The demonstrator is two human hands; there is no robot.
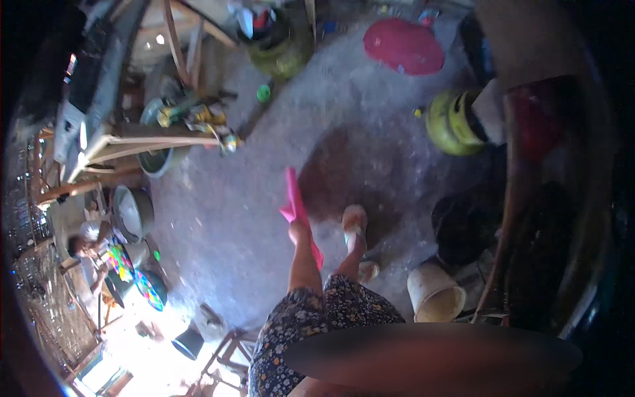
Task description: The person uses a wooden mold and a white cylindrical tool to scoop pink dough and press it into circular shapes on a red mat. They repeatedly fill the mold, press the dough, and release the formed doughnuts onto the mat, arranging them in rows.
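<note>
My left hand point(299, 231) reaches out over the floor, its fingers closed around a long bright pink thing point(294, 192). The pink thing looks thin and limp. One end stretches ahead of the fist, a pointed flap sticks out beside it, and the rest hangs back along the forearm; its kind is too blurred to make out. A floral garment point(334, 301) covers my upper body or lap, and below it one sandalled foot point(354, 218) stands on the floor right of the hand. A blurred patch hides much of the lower edge, and my right hand does not show.
A yellow gas cylinder point(453, 122), a whitish bucket point(435, 294) and a dark round tub point(463, 228) stand at right. A red flat round thing point(403, 46) lies far off. At left are a wooden table point(145, 140), a large basin point(134, 213) and another person point(92, 248).
</note>
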